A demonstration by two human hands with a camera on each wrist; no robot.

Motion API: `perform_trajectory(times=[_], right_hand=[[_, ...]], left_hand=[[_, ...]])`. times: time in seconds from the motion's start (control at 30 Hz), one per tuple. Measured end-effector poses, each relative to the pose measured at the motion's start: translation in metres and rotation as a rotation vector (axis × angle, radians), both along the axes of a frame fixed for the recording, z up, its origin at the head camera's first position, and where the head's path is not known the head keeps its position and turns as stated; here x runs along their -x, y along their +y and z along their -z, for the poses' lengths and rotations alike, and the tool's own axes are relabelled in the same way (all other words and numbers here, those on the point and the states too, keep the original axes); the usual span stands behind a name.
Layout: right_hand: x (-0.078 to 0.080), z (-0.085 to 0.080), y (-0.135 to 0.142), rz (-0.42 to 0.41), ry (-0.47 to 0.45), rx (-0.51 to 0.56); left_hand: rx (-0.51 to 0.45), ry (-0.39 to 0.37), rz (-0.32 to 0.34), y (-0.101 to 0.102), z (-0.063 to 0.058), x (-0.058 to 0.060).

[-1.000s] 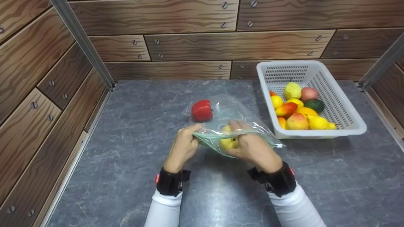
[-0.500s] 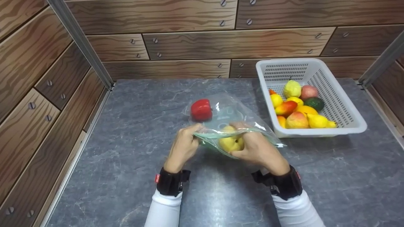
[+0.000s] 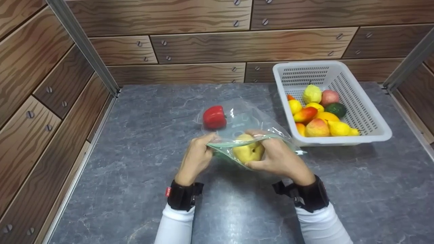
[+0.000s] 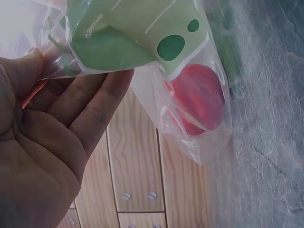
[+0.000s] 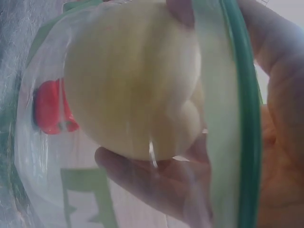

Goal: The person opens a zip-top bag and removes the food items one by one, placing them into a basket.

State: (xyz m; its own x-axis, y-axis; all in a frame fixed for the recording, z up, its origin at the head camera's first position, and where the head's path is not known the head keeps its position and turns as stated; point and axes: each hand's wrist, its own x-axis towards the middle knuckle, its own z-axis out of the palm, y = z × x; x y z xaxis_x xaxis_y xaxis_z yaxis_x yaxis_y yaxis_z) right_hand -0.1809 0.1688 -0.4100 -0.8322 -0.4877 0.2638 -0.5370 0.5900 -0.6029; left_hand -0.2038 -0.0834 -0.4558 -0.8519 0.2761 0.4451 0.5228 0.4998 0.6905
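A clear zip bag (image 3: 249,112) with a green zip edge lies on the table, its mouth spread towards me. Inside its far left part rests a red bell pepper (image 3: 214,117), also seen through the plastic in both wrist views. My left hand (image 3: 196,154) pinches the left end of the bag's mouth between thumb and fingers. At the mouth, my right hand (image 3: 279,156) grips a round yellow fruit (image 3: 247,153), apple-like, with a dark dimple facing me. The right fingers (image 5: 142,180) curl round it inside the bag; the plastic partly covers them.
A white perforated basket (image 3: 385,134) stands at the right, close to the bag. It holds several fruits, among them a peach (image 3: 317,128), a dark green avocado (image 3: 335,110) and a yellow pear (image 3: 340,128). Wood-patterned panels (image 3: 200,44) close off the back and sides.
My right hand has moved slightly right and towards me, turning the yellow fruit so that more of it shows in the bag's mouth. The left hand keeps its hold on the edge.
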Motion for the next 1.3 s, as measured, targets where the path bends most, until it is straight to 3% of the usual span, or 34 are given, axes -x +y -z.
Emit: perform_trajectory(times=[0.33,0.7,0.97,1.3], right_hand=[[-0.003,-0.004,0.003,0.011,0.109,-0.06],[-0.007,-0.006,0.005,0.039,0.217,-0.043],[-0.013,-0.013,0.005,0.061,0.165,0.0],[-0.021,-0.02,0.005,0.088,0.2,0.009]], left_hand=[[0.001,-0.017,0.006,0.001,0.0,0.0],[0.007,-0.031,0.002,0.0,-0.002,-0.001],[0.005,-0.009,-0.006,0.0,0.0,-0.001],[0.019,-0.007,-0.011,0.0,-0.001,-0.001]])
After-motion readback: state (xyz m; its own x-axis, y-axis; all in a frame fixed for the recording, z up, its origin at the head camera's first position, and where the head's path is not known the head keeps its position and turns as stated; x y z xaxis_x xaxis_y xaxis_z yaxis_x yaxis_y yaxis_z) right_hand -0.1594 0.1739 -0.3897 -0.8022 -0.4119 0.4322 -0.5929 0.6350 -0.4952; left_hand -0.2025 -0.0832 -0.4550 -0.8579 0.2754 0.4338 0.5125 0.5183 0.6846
